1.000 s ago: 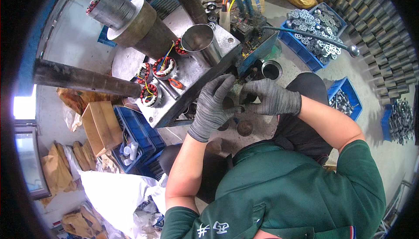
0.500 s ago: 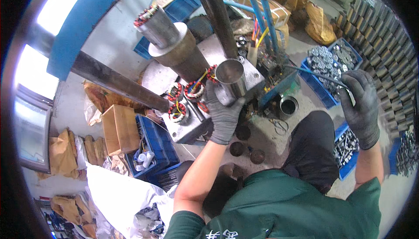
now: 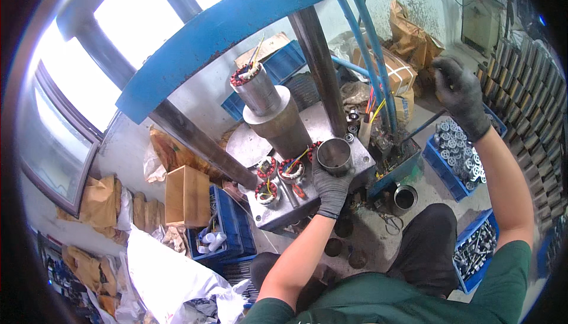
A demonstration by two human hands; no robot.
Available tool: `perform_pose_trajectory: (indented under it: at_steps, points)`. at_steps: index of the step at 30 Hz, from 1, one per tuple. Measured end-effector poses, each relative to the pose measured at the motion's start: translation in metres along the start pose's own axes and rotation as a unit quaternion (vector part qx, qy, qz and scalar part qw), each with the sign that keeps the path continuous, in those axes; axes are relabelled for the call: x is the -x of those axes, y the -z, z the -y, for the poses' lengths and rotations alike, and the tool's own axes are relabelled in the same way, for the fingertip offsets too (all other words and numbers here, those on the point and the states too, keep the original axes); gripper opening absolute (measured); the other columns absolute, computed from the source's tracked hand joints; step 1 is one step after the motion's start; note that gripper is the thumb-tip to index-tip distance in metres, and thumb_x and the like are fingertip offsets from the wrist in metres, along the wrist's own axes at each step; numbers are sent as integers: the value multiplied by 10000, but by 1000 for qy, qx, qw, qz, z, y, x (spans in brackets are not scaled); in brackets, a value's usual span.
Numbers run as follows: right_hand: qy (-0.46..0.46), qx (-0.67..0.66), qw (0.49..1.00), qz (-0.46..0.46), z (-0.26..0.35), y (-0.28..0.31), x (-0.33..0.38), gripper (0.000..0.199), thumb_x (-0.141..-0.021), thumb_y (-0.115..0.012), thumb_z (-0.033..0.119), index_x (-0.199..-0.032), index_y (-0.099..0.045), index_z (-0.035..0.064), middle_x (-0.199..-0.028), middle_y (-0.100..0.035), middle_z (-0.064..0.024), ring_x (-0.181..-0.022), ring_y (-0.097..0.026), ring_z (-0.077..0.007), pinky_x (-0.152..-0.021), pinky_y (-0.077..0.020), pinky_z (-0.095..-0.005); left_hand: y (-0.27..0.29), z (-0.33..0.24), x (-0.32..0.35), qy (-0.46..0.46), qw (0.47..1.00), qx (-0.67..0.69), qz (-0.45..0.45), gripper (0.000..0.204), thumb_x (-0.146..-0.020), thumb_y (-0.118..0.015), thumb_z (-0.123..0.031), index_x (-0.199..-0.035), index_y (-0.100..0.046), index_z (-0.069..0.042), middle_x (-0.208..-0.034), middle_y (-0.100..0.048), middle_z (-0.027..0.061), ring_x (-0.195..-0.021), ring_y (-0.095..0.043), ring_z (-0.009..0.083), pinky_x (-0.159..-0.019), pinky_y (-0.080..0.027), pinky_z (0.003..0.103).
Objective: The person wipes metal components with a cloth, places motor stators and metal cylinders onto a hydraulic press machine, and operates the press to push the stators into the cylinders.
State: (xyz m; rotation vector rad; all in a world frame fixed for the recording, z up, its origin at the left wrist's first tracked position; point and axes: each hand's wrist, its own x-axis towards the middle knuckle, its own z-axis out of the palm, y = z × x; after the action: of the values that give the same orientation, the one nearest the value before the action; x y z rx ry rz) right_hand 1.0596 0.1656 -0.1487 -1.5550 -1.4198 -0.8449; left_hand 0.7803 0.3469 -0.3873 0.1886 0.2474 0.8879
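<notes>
My left hand (image 3: 331, 191), in a dark grey glove, grips an open-topped metal cylinder (image 3: 335, 157) at the near right edge of the steel press bed (image 3: 275, 220). Left of it lie several ring-shaped wound cores with red and white windings, one of them a stator (image 3: 266, 193), beside a small red-tipped tool (image 3: 299, 191). My gloved right hand (image 3: 460, 96) is raised at the right, above and apart from a rod lever (image 3: 427, 124). Its fingers are loosely bent, with nothing visible in them. Behind, a metal housing (image 3: 260, 91) with windings and wires on top sits on a thick steel post (image 3: 281, 129).
A blue press beam (image 3: 225, 37) on dark columns (image 3: 204, 143) spans above the bed. Blue bins of metal discs (image 3: 455, 152) and shafts (image 3: 476, 247) stand at right, by stacked metal parts (image 3: 526, 93). A wooden box (image 3: 186, 197) and white sack (image 3: 165, 271) lie left.
My right hand has risen up and away from the lever's end. My left hand stays on the cylinder. The view has shifted, showing more of the press beam.
</notes>
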Motion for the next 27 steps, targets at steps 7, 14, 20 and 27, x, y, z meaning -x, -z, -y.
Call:
perform_pose_trajectory:
  at_steps: [7, 14, 20, 27]
  points:
    - [-41, 64, 993, 91, -12, -24, -28, 198, -916, -645, 110, -1096, -679, 36, -1042, -692, -215, -921, -690, -413, -802, -559, -469, -39, -26, 42, -266, 851, -451, 33, 926, -642, -951, -209, -1419, -460, -108, -1328, -602, 71, -1225, -606, 256, -1048, -532, 425]
    - [-68, 74, 987, 123, -3, -19, -28, 321, -943, -636, 178, -1245, -657, 70, -1089, -699, -215, -932, -704, -392, -812, -564, -470, -137, -152, 66, -407, 837, -340, 135, 579, -920, -780, -411, -1357, -522, -132, -1287, -588, 31, -1226, -579, 208, -1059, -480, 405]
    - [-82, 36, 988, 124, 2, -16, -28, 419, -933, -627, 159, -1348, -615, 105, -1093, -693, -229, -941, -702, -399, -815, -565, -486, -200, -237, 18, -441, 863, -216, 117, 549, -959, -701, -407, -1390, -552, -100, -1341, -634, 114, -1231, -603, 281, -1062, -490, 438]
    - [-39, 66, 986, 149, -8, -19, -25, 125, -896, -606, 26, -1014, -646, 26, -954, -670, -226, -902, -673, -429, -785, -545, -488, -233, -284, -60, -379, 884, -257, 96, 479, -962, -688, -424, -1301, -592, -100, -1234, -684, 122, -1122, -680, 318, -959, -585, 454]
